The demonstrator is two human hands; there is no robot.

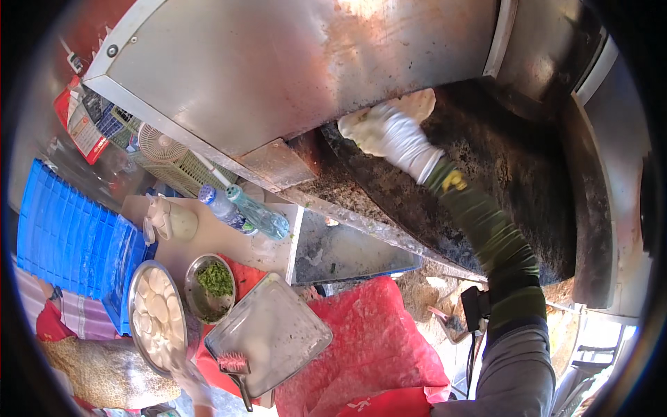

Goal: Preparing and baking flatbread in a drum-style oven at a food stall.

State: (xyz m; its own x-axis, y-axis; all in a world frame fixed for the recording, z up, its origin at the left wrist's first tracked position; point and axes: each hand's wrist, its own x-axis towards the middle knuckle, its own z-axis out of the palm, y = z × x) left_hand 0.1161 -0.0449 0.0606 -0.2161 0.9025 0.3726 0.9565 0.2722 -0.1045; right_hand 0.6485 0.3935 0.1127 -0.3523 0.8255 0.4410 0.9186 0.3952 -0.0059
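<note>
My right hand, in a white glove, reaches under a metal hood and is blurred by motion. It touches a pale, thin flatbread, which spreads out on both sides of the hand. Whether the fingers grip the bread or lie flat on it, I cannot tell. Around and below the bread is a dark, scorched cooking surface. A camouflage sleeve cover covers my right forearm. My left hand is out of view.
Another person's plastic-gloved hand reaches to a metal bowl of dough pieces. Nearby are a bowl of chopped greens, a metal tray, a pink-bristled brush, squeeze bottles and blue crates. The steel hood overhangs.
</note>
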